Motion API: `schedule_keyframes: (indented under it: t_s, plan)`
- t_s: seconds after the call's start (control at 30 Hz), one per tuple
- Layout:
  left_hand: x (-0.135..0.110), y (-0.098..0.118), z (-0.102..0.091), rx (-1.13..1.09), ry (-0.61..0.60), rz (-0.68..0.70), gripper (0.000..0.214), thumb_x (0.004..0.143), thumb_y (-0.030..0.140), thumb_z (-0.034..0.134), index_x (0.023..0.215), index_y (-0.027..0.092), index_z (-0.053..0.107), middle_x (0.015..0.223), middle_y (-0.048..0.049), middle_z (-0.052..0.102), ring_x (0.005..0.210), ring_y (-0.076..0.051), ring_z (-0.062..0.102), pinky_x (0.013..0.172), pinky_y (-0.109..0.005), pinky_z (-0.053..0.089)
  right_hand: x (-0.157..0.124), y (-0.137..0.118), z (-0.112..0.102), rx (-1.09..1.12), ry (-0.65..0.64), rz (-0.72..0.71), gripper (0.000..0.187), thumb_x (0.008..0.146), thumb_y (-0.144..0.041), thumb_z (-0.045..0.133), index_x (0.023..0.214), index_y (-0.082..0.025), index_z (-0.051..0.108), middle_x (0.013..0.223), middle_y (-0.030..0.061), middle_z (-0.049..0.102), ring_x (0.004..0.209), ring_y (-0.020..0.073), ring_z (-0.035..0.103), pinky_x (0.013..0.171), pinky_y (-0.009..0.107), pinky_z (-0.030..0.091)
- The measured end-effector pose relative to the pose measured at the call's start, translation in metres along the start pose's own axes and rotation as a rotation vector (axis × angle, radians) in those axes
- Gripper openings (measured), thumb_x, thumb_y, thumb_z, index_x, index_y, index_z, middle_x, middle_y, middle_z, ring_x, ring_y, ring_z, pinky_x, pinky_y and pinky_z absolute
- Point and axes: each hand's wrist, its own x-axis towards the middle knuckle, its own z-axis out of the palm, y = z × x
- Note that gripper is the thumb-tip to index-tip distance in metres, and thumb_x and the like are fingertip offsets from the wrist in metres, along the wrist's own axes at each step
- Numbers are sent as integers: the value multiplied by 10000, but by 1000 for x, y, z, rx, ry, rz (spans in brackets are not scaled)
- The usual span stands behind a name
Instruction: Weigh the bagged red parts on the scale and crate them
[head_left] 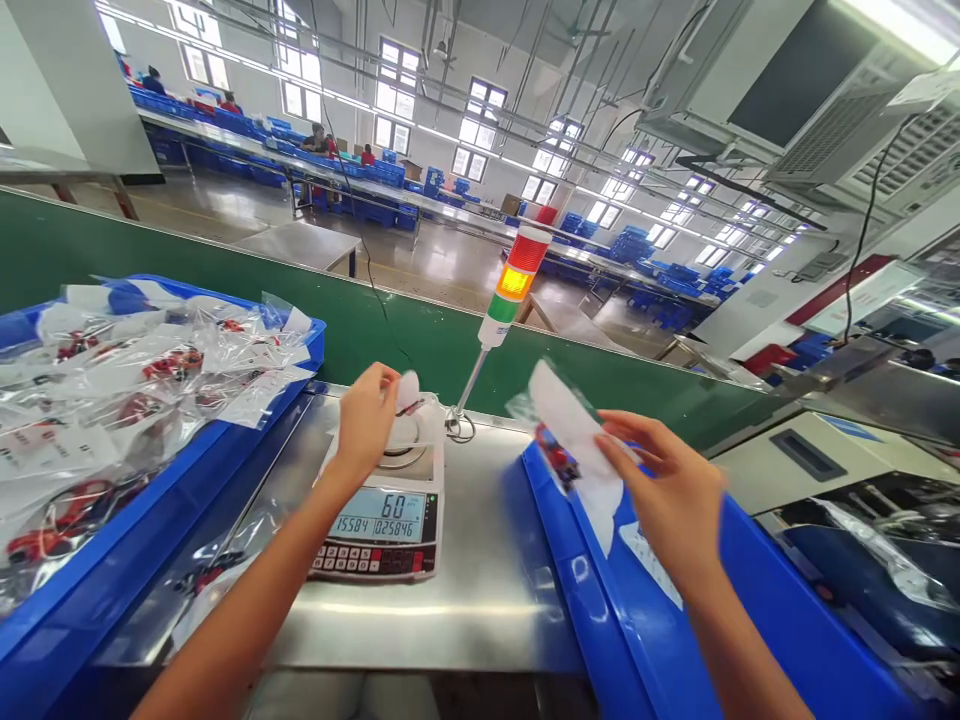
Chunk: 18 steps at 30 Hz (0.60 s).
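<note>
The right hand point(667, 490) pinches a clear bag point(574, 430) with white paper and a small red and dark thing inside, and it holds the bag over the near-left edge of the right blue bin point(645, 640). The left hand point(367, 420) has its fingers closed on a white packet point(407, 390) at the scale's round pan; the hand hides part of it. The scale point(375, 570) shows 60 on its top line and sits on a shiny metal table point(487, 550). To the left, a big blue bin point(225, 455) is full of clear bags point(176, 365) with red things inside. A light pole point(517, 275) stands at the far edge, its yellow part glowing between red and green. Behind it runs a low green wall point(352, 330). Far off, the big room has a shiny floor point(442, 262), long tables with blue boxes point(382, 175), people sitting at the left, and tall bright windows point(397, 80).
</note>
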Motion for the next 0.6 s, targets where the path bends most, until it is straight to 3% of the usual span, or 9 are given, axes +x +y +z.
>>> schedule_keyframes:
  t_s: [0.1,0.17,0.23,0.3,0.37,0.43,0.5,0.6]
  plan:
    - [21,-6,-49,-60,275,-169,56,962,222,529,982,198,576,1008,-72,715,905,-231,711,823,-371,581,25,-23,78,212,-177,-182,251,912,-467,676,974,-239,763,981,49,799,917,225,740,849,358,596]
    - [28,-11,-88,-67,438,-187,50,945,211,545,980,192,575,1026,-63,705,964,-221,702,830,-368,587,28,-28,124,272,-299,-299,223,956,-418,627,921,-232,744,949,47,798,889,211,736,844,344,588]
    - [31,-16,-125,-18,568,-154,83,977,232,540,1023,178,584,1047,-38,690,1019,-208,689,855,-399,581,21,-27,156,274,-453,-399,237,997,-386,576,900,-239,734,941,45,799,899,209,736,848,347,585]
    - [34,-24,-156,89,671,-124,155,1041,287,516,1100,161,583,1069,-14,680,1037,-194,687,866,-454,545,9,-19,169,253,-596,-481,242,1023,-373,546,940,-254,740,1000,45,806,977,220,739,896,372,581]
    - [38,-35,-175,236,693,-98,236,1094,342,467,1167,140,565,1137,-44,679,1124,-232,675,899,-545,506,-2,-2,159,229,-654,-501,241,1035,-388,536,1036,-270,747,1102,47,801,1074,231,728,958,401,569]
    - [40,-47,-180,362,631,-80,284,1078,387,479,1209,149,562,1262,-113,653,1297,-328,595,1018,-648,466,-11,29,130,165,-592,-406,285,1037,-435,520,1104,-275,745,1164,51,790,1123,244,717,994,421,555]
    - [36,-55,-171,397,526,-61,331,1030,423,503,1259,190,560,1366,-135,604,1404,-385,494,1132,-676,419,-18,75,87,5,-449,-223,371,1018,-520,500,1106,-261,751,1157,69,787,1110,274,719,993,448,550]
    - [14,-55,-138,302,338,27,379,1009,440,451,1258,188,585,1350,-132,617,1362,-373,528,1158,-627,427,-39,167,17,-378,-194,69,587,968,-638,389,1074,-190,754,1100,160,779,1065,362,712,962,527,543]
